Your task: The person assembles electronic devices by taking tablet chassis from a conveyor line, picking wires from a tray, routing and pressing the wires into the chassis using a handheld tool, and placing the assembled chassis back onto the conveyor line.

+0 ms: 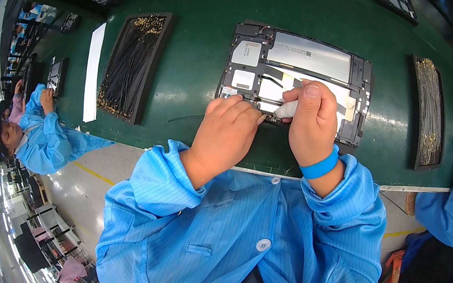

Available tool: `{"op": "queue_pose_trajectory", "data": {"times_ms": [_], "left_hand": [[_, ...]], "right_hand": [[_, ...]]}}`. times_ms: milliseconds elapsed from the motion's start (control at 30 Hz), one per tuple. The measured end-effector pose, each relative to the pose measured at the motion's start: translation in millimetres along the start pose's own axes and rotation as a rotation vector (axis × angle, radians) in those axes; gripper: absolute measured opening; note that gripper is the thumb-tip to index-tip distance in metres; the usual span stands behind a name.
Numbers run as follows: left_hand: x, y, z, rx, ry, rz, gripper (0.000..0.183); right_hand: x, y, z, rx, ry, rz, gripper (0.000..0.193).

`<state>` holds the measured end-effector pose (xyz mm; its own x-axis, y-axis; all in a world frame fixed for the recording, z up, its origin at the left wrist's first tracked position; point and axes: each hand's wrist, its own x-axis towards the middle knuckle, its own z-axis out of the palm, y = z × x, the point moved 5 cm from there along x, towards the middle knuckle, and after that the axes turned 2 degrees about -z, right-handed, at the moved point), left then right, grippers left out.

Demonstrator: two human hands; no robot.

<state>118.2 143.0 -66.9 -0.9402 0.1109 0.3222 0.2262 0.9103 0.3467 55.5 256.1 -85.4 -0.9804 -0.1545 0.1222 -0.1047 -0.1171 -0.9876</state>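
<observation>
An opened tablet chassis (304, 60) lies on the green work surface (198, 53), its silver battery plate and grey shields showing. My left hand (227, 133) rests at the chassis's near edge, fingers curled down onto a thin black cable (271, 80) there. My right hand (310, 123) is beside it, pinching a small white tool or finger cot (285, 110) pressed against the same edge. A blue wrist strap (321, 165) sits on my right wrist.
A black tray (134, 65) of thin gold-tipped cables lies to the left, with a white paper strip (93, 71) beside it. Another cable tray (428, 112) lies to the right. Co-workers in blue coats sit at the left (40, 135) and at the right (448, 202).
</observation>
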Motion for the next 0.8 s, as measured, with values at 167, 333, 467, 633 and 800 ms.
{"op": "queue_pose_trajectory", "data": {"times_ms": [167,333,467,633,800], "left_hand": [[-0.1,0.5,-0.5,0.002,0.003,0.008,0.012],[0.0,0.7,-0.3,-0.002,-0.016,0.001,0.012],[0.0,1.2,-1.0,-0.002,0.001,0.010,0.013],[0.0,1.2,-1.8,-0.003,0.000,0.007,0.014],[0.3,0.6,-1.3,0.007,-0.004,-0.002,0.013]], "right_hand": [[-0.8,-0.2,1.0,0.007,-0.015,-0.017,0.026],[-2.2,-1.0,1.5,-0.007,-0.038,-0.038,0.026],[-1.5,-2.6,1.2,-0.015,-0.042,-0.035,0.026],[-1.4,-3.4,1.6,-0.059,-0.048,-0.069,0.026],[-1.9,-4.6,1.7,-0.069,-0.084,-0.032,0.025]]}}
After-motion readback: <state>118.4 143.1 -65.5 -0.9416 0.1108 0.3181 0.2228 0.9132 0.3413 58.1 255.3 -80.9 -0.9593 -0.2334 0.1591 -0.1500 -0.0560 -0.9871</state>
